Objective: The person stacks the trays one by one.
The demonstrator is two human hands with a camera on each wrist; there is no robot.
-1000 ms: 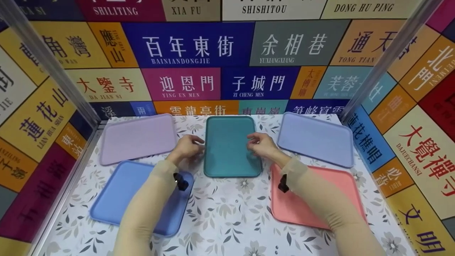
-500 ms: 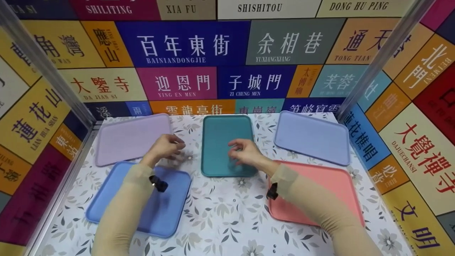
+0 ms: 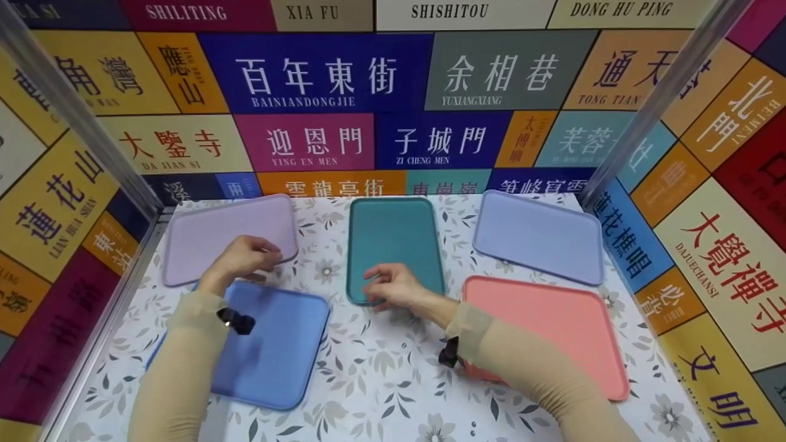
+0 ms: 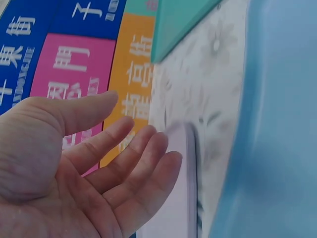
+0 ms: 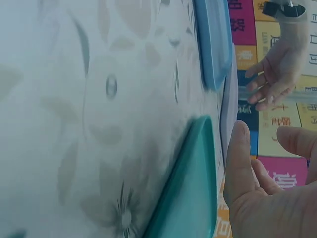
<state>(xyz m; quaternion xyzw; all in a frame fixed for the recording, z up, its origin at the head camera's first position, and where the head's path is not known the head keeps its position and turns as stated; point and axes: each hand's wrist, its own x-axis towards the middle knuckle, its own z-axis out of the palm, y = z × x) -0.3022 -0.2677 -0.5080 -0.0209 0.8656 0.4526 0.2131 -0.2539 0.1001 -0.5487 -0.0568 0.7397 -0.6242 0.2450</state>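
Note:
My left hand point(image 3: 244, 258) hovers over the near edge of the pale purple tray point(image 3: 215, 227), close to the blue tray point(image 3: 276, 350). Its palm is bare in the left wrist view, the fingers point(image 4: 143, 168) loosely bent with nothing held. Above the near end of the dark green tray point(image 3: 396, 239) is my right hand point(image 3: 396, 287), fingers relaxed and holding nothing. In the right wrist view a gap shows between its thumb and fingers, and the green tray lies below it. My right forearm passes over part of the pink tray point(image 3: 559, 325).
A periwinkle tray point(image 3: 540, 236) lies at the back right. The trays rest on a white leaf-and-flower patterned cloth point(image 3: 374, 368). Walls printed with coloured signs point(image 3: 319, 73) enclose the back and both sides, with metal posts point(image 3: 651, 98) at the corners.
Both hands have come away from the sides of the green tray. The left moved left toward the purple tray; the right moved left and nearer. The trays look unmoved.

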